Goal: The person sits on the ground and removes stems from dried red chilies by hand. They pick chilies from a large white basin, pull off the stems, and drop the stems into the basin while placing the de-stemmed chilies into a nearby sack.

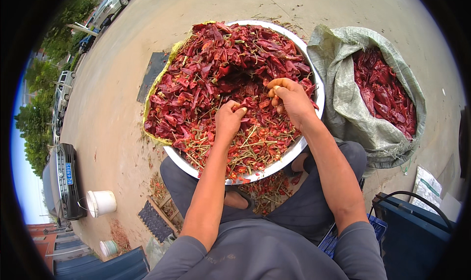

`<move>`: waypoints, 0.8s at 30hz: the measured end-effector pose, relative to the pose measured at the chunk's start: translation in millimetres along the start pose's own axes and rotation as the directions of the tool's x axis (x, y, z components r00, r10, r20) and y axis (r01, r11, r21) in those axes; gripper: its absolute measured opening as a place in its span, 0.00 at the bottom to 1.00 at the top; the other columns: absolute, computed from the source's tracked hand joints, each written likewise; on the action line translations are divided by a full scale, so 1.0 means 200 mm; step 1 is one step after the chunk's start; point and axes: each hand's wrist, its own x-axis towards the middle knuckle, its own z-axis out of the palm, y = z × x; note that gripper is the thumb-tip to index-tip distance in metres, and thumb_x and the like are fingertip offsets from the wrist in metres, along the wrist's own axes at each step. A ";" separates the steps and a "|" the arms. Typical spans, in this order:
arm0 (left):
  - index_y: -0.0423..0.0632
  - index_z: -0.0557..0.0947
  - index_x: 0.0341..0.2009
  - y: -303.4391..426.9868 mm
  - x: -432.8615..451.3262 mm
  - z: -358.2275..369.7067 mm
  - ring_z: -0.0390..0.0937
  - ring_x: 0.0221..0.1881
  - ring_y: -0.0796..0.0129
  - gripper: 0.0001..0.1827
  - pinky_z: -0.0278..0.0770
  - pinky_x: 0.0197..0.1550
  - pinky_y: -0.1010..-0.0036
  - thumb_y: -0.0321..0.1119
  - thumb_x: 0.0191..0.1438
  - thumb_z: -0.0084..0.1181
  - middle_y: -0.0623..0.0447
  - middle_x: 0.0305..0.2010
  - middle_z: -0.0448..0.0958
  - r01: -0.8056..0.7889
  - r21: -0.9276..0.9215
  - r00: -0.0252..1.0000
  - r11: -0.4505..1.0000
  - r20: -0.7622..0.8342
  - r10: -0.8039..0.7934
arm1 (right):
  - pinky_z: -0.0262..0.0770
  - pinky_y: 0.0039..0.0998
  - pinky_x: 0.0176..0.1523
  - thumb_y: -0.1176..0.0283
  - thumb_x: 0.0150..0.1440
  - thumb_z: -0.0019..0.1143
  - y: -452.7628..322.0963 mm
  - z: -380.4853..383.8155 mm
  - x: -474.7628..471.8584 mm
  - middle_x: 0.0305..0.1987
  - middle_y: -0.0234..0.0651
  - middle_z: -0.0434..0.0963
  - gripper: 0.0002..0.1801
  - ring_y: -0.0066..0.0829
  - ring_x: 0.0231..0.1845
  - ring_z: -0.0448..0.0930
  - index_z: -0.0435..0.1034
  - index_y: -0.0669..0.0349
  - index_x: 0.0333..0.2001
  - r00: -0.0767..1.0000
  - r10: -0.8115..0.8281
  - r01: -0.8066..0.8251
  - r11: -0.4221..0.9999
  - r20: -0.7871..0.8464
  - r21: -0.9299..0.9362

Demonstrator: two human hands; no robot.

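A wide metal basin (317,77) full of dried red chili peppers (184,92) stands before me. A yellow-edged woven sack (147,110) lines its left side. My left hand (229,118) is over the middle of the basin, thumb and forefinger pinched on a dried chili pepper (249,104). To its right, my right hand (289,97) hovers over the heap with curled fingers, thumb against forefinger; whether something small is between them is hidden. Broken pepper pieces and pale stems (254,142) cover the near part of the basin. Behind the hands the heap has a dark hollow (237,82).
At right stands an open woven sack (342,92) of red chili peppers. Stems and scraps (266,193) litter the ground between my feet. A white bucket (103,203), a smaller pail (109,248) and a low woven stool (156,221) are at left. Parked cars (64,180) stand farther off.
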 end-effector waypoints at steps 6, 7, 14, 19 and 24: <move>0.43 0.81 0.36 -0.03 -0.24 -0.16 0.74 0.30 0.71 0.06 0.71 0.35 0.72 0.30 0.55 0.61 0.52 0.29 0.79 -0.200 -0.221 0.979 0.955 -0.082 0.186 | 0.74 0.29 0.41 0.59 0.65 0.53 0.19 0.08 0.01 0.34 0.37 0.79 0.22 0.26 0.34 0.77 0.72 0.70 0.50 0.977 -0.158 0.204 0.880 0.140 -0.429; 0.43 0.81 0.35 -0.03 -0.27 -0.18 0.75 0.30 0.69 0.05 0.72 0.35 0.70 0.29 0.55 0.60 0.50 0.31 0.80 -0.282 -0.228 0.959 0.932 -0.097 0.266 | 0.75 0.31 0.43 0.58 0.64 0.54 0.19 0.14 -0.03 0.36 0.38 0.80 0.23 0.29 0.36 0.79 0.72 0.71 0.50 0.967 -0.178 0.244 0.855 0.183 -0.457; 0.42 0.79 0.52 -0.01 -0.44 -0.30 0.76 0.46 0.72 0.17 0.73 0.51 0.74 0.27 0.57 0.59 0.52 0.48 0.79 -0.153 -0.552 0.976 0.820 0.047 0.214 | 0.71 0.25 0.35 0.65 0.65 0.53 0.27 0.30 -0.27 0.29 0.31 0.77 0.15 0.18 0.30 0.74 0.72 0.69 0.45 0.965 -0.191 0.235 0.933 0.177 -0.272; 0.41 0.79 0.55 -0.04 -0.64 -0.37 0.75 0.49 0.69 0.21 0.73 0.54 0.74 0.31 0.56 0.64 0.51 0.48 0.78 -0.266 -0.453 0.923 0.851 0.137 0.361 | 0.71 0.26 0.30 0.67 0.63 0.59 0.27 0.33 -0.51 0.23 0.32 0.75 0.11 0.20 0.25 0.74 0.74 0.66 0.40 0.926 -0.358 0.369 0.783 0.122 -0.501; 0.40 0.78 0.47 -0.18 -0.91 -0.34 0.77 0.39 0.72 0.13 0.75 0.41 0.74 0.28 0.58 0.60 0.52 0.39 0.78 -0.146 -0.423 0.958 0.894 0.167 0.235 | 0.73 0.35 0.27 0.65 0.61 0.60 0.39 0.38 -0.75 0.22 0.42 0.76 0.13 0.39 0.23 0.79 0.70 0.64 0.33 0.875 -0.430 0.441 0.520 0.222 -0.731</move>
